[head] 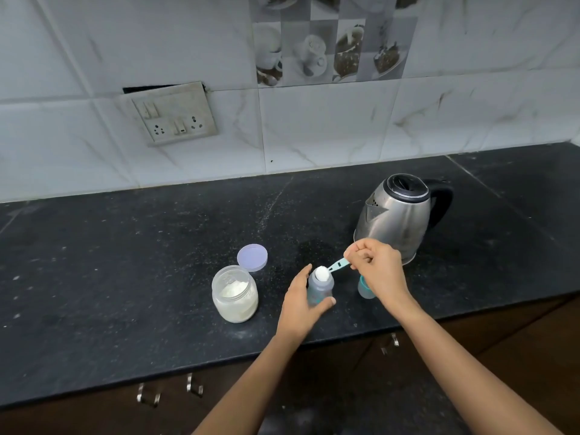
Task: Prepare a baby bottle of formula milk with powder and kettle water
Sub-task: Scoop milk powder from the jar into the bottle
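Note:
An open baby bottle [318, 288] stands upright on the black counter [141, 262]. My left hand [301, 302] grips its body, fingers behind and thumb in front. My right hand [375, 266] pinches the handle of a teal scoop [335, 266], whose bowl, heaped with white powder, sits right over the bottle's mouth. An open glass jar of formula powder [234, 293] stands left of the bottle, its lilac lid [252, 257] lying behind it. The steel kettle [397, 215] stands at the back right, lid closed. The bottle's teal cap [365, 288] is partly hidden behind my right wrist.
A tiled wall with a switch and socket plate [175, 116] rises behind the counter. Below the counter's front edge are dark cabinet fronts with metal handles [149, 395]. White powder specks dot the counter.

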### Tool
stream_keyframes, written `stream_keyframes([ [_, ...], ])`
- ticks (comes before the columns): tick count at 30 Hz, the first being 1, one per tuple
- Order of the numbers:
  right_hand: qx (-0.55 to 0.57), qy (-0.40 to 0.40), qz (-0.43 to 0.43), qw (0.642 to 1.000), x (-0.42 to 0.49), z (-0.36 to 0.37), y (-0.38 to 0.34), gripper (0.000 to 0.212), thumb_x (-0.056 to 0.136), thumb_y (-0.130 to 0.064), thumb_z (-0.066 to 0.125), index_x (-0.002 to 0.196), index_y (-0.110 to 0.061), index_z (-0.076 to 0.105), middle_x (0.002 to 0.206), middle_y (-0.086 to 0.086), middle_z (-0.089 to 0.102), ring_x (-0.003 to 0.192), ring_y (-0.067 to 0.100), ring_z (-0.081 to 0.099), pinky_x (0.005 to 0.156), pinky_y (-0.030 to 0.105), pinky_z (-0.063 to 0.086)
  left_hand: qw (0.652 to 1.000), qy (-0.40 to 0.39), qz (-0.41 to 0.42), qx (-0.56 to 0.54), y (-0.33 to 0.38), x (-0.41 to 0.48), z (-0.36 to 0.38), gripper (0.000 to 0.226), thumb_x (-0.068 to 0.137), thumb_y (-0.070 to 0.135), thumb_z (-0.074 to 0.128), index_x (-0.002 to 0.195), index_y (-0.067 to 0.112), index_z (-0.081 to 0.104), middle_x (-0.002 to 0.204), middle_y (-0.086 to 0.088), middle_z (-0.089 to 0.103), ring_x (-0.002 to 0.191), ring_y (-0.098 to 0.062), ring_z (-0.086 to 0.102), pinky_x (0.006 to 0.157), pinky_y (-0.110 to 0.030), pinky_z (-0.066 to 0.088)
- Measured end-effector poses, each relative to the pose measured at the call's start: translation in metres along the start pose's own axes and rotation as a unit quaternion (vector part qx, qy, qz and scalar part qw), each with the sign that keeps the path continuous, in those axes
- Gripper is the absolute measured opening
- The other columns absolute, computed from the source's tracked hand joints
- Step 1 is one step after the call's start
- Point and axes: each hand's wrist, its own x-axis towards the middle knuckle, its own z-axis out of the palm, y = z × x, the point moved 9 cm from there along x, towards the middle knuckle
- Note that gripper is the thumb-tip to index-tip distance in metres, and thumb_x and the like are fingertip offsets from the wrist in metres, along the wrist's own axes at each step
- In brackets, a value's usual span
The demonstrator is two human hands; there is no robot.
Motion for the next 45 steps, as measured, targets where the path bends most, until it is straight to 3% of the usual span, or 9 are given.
stream_keyframes([
  [6,-0.138,-0.046,-0.168,0.975,-0.004,0.019,-0.028,0.004,0.087,-0.020,0.069,0.089,-0.017,0.069,0.070,-0.007,0.067,0.066,0.009,0.062,0.065,0.029,0.052,0.999,0.018,0.037,0.006,0.009,0.006,-0.001,0.053,0.078,0.029,0.075,0.127,0.029,0.053,0.121,0.017,0.058,0.112,0.000,0.053,0.098,-0.029,0.045],
  [11,-0.307,-0.258,-0.309,0.862,-0.019,0.065,-0.034,0.017,0.089,-0.015,0.061,0.104,-0.020,0.069,0.083,0.002,0.065,0.080,0.019,0.060,0.071,0.036,0.050,0.999,0.013,0.051,-0.001,0.008,0.007,0.000,0.050,0.078,0.026,0.075,0.125,0.029,0.056,0.119,0.017,0.060,0.109,0.002,0.055,0.096,-0.025,0.046],
  [15,-0.261,-0.159,-0.360,0.882,-0.018,0.057,-0.045,0.015,0.076,-0.006,0.074,0.088,-0.015,0.074,0.077,-0.002,0.071,0.072,0.018,0.065,0.067,0.031,0.054,0.998,0.014,0.053,0.001,0.008,0.008,-0.002,0.050,0.077,0.027,0.075,0.123,0.032,0.055,0.117,0.018,0.060,0.108,0.004,0.055,0.094,-0.022,0.046],
  [20,-0.217,-0.129,-0.311,0.916,-0.010,0.047,-0.041,0.009,0.082,-0.008,0.071,0.089,-0.013,0.075,0.082,-0.001,0.073,0.078,0.016,0.065,0.071,0.031,0.054,0.998,0.014,0.061,0.001,0.008,0.009,-0.002,0.050,0.076,0.027,0.075,0.122,0.032,0.056,0.118,0.019,0.060,0.109,0.003,0.055,0.094,-0.021,0.046],
  [24,-0.190,-0.184,-0.255,0.930,-0.009,0.052,-0.033,0.012,0.086,-0.007,0.067,0.093,-0.013,0.075,0.088,-0.001,0.072,0.083,0.012,0.064,0.077,0.029,0.053,0.998,0.013,0.061,-0.004,0.010,0.007,-0.002,0.049,0.077,0.025,0.074,0.119,0.038,0.054,0.116,0.022,0.059,0.108,0.006,0.054,0.092,-0.018,0.045],
  [29,-0.166,-0.170,-0.231,0.944,-0.008,0.048,-0.031,0.011,0.086,-0.007,0.068,0.090,-0.012,0.075,0.086,-0.001,0.072,0.081,0.010,0.063,0.076,0.027,0.052,0.999,0.010,0.054,0.000,0.006,0.009,-0.001,0.050,0.076,0.027,0.074,0.120,0.037,0.054,0.118,0.021,0.059,0.109,0.004,0.054,0.094,-0.020,0.045],
  [35,-0.103,-0.092,-0.146,0.980,-0.004,0.025,-0.024,0.010,0.086,-0.007,0.068,0.087,-0.015,0.074,0.076,-0.007,0.068,0.067,0.006,0.059,0.064,0.012,0.045,0.999,-0.001,0.046,0.008,0.004,0.010,0.000,0.052,0.075,0.031,0.072,0.123,0.036,0.054,0.121,0.021,0.058,0.111,0.002,0.053,0.096,-0.025,0.045],
  [43,0.003,-0.007,-0.053,0.999,0.000,0.000,-0.021,0.014,0.084,-0.007,0.071,0.087,-0.020,0.075,0.076,-0.009,0.070,0.072,-0.001,0.061,0.068,0.010,0.047,1.000,-0.018,0.022,0.009,0.006,0.012,-0.002,0.053,0.071,0.033,0.074,0.120,0.033,0.054,0.111,0.017,0.060,0.102,-0.001,0.057,0.092,-0.030,0.049],
  [45,0.055,0.011,-0.021,0.998,0.003,-0.003,-0.022,0.015,0.085,-0.008,0.069,0.088,-0.021,0.075,0.077,-0.005,0.071,0.072,0.002,0.063,0.070,0.013,0.050,0.999,-0.035,0.011,0.011,0.004,0.010,-0.002,0.067,0.065,0.037,0.080,0.125,0.032,0.050,0.115,0.019,0.059,0.108,0.001,0.055,0.094,-0.028,0.046],
])
